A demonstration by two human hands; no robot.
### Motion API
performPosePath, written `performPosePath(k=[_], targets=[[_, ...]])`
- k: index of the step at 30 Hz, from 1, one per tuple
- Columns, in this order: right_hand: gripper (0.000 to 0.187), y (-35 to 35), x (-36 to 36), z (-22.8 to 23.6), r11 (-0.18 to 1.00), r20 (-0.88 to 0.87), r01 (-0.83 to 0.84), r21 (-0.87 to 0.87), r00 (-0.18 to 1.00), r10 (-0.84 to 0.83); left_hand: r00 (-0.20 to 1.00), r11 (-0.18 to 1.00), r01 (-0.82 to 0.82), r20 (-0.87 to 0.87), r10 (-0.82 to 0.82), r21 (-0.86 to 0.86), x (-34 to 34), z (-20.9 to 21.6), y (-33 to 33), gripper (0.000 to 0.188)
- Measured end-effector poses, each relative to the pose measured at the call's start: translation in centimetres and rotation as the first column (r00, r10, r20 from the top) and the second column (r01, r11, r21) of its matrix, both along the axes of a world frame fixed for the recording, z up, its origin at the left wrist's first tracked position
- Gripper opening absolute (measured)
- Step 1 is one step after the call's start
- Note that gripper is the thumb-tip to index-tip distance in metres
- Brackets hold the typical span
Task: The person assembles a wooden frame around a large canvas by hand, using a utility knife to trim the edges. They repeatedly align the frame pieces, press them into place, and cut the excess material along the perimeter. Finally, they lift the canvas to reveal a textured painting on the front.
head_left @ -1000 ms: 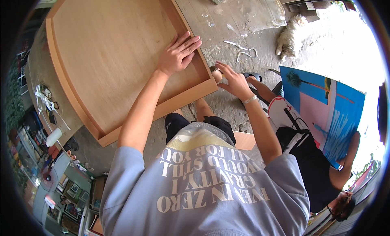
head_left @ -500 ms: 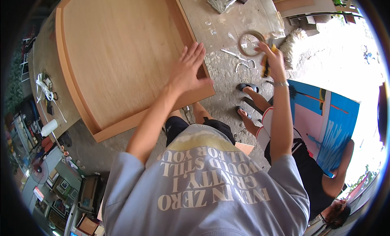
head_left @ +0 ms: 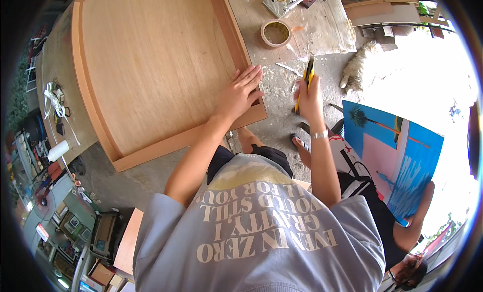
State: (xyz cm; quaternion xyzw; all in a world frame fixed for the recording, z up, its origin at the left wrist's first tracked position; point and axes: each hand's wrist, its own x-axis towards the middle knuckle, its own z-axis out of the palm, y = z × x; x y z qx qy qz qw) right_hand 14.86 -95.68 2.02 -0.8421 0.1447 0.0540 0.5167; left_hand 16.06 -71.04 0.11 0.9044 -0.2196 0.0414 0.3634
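Observation:
A large shallow wooden tray-like panel with raised edges [head_left: 161, 148] lies on the worktable. Across its near right corner rests my left hand [head_left: 237, 97], fingers stretched out over the rim and thumb apart. My right hand [head_left: 312, 97] is closed around a yellow and black box cutter [head_left: 309, 71], held upright off the table's edge, above the floor. A roll of tan tape [head_left: 274, 44] sits on the table just right of the panel, beyond my hands.
A metal staple gun [head_left: 277, 8] lies at the back of the table. White cord [head_left: 53, 103] lies on the left. A shaggy white dog [head_left: 362, 65] is on the floor. At right, another person holds a blue and pink painting [head_left: 380, 146].
The tape roll has gone from my right hand onto the table. That hand has come inward and nearer, still holding the box cutter. My left hand has slid slightly along the corner.

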Motion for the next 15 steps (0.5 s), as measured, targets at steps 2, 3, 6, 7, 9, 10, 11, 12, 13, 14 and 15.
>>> performPosePath(k=[2,3,6,7,9,10,11,12,13,14,15], targets=[[0.037,0.6,-5.8,0.4,0.945,0.167,-0.167,-0.280,0.961,0.219,0.994,0.990,-0.090,-0.068,0.083,-0.110,0.1,0.5,0.5,0.044],[0.042,2.0,-7.3,2.7,0.930,0.082,-0.222,-0.293,0.963,0.256,0.979,0.979,-0.157,-0.148,0.138,-0.128,-0.4,1.4,1.1,0.040],[0.041,5.7,-10.0,5.8,0.882,-0.041,-0.347,-0.320,0.935,0.353,0.932,0.980,-0.175,-0.338,0.133,-0.095,-2.3,2.9,1.8,0.025],[0.038,6.4,-10.1,5.6,0.871,-0.075,-0.360,-0.335,0.932,0.356,0.878,0.985,-0.153,-0.468,0.099,-0.077,-2.8,3.5,1.9,0.026],[0.035,7.5,-10.4,5.2,0.849,-0.144,-0.385,-0.362,0.923,0.357,0.818,0.992,-0.116,-0.571,0.069,-0.047,-3.5,3.6,1.5,0.025],[0.034,8.0,-10.2,5.5,0.840,-0.184,-0.400,-0.368,0.916,0.356,0.797,0.991,-0.123,-0.599,0.071,-0.047,-3.6,3.5,1.3,0.025],[0.034,8.4,-9.9,6.0,0.830,-0.223,-0.414,-0.373,0.909,0.353,0.776,0.991,-0.129,-0.627,0.072,-0.047,-3.5,3.5,1.1,0.024],[0.034,8.7,-9.7,6.3,0.821,-0.263,-0.428,-0.378,0.900,0.348,0.752,0.990,-0.135,-0.655,0.072,-0.047,-3.4,3.3,0.9,0.023],[0.034,8.8,-9.8,6.2,0.805,-0.283,-0.433,-0.406,0.897,0.340,0.729,0.985,-0.158,-0.681,0.072,-0.065,-3.1,3.2,0.6,0.020],[0.033,8.8,-9.9,6.0,0.788,-0.303,-0.438,-0.433,0.894,0.331,0.725,0.987,-0.154,-0.684,0.078,-0.050,-3.1,3.1,0.5,0.019],[0.033,8.9,-10.0,6.0,0.770,-0.323,-0.444,-0.459,0.890,0.321,0.721,0.988,-0.149,-0.687,0.085,-0.035,-3.1,3.2,0.5,0.018]])
